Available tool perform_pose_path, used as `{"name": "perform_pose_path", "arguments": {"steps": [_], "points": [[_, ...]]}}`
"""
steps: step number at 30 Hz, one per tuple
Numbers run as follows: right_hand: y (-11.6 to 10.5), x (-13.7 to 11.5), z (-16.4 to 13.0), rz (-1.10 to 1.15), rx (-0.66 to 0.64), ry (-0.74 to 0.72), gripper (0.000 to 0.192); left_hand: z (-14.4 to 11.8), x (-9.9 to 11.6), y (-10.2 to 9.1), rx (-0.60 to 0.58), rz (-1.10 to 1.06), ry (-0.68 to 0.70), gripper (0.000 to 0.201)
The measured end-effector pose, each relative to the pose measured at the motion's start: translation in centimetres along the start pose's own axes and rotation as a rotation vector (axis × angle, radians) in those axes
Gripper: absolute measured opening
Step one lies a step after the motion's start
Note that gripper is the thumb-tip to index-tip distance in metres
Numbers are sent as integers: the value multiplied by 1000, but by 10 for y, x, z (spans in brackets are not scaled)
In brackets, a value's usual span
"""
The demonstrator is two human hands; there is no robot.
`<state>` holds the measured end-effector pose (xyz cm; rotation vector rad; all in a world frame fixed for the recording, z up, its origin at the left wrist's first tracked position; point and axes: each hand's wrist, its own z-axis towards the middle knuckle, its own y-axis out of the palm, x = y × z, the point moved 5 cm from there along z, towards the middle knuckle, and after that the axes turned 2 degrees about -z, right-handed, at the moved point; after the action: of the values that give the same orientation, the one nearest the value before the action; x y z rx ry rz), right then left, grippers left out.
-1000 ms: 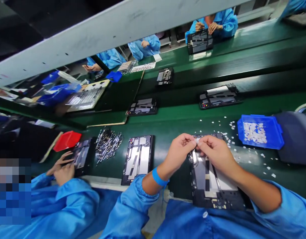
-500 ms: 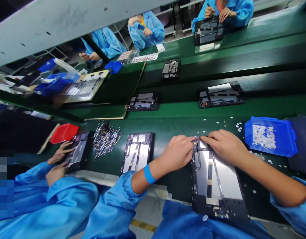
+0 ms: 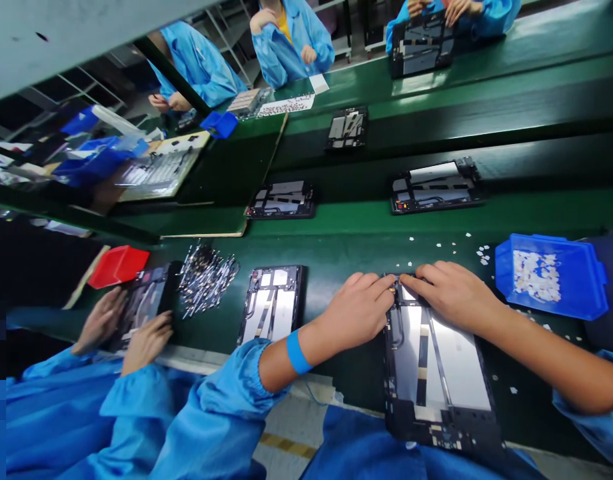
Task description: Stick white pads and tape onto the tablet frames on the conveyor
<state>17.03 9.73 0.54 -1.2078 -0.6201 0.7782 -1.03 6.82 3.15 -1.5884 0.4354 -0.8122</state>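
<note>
Both hands sit fingers-down on the far end of the tablet frame, left hand and right hand nearly touching, its long axis running back toward the surface's near edge.

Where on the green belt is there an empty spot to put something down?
Bare green lies between the spare frame and the left hand, and beyond the hands up to the belt's far edge. It is crowded by the blue tray, with white scraps scattered, and by the screw pile.
</note>
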Motion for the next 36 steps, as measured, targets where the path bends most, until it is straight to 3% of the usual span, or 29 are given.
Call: {"name": "perform_pose_path", "arguments": {"steps": [13, 16, 19, 23, 28, 36], "points": [[1, -2, -2, -24, 20, -2, 40, 1, 0, 0, -41, 16, -2, 23], [1, 1, -1, 1, 0, 15, 41, 4, -6, -7, -15, -147, -59, 15], [4, 6, -1, 43, -23, 17, 42, 10, -18, -16, 98, -488, -172, 9], [9, 12, -1, 108, -36, 8, 46, 23, -35, -11, 171, -755, -329, 9], [11, 12, 0, 122, -31, 34, 44, 36, -41, 3, 155, -713, -382, 10], [10, 10, 0, 112, 11, 28, 46, 39, -37, 6, 187, -595, -403, 11]]}}
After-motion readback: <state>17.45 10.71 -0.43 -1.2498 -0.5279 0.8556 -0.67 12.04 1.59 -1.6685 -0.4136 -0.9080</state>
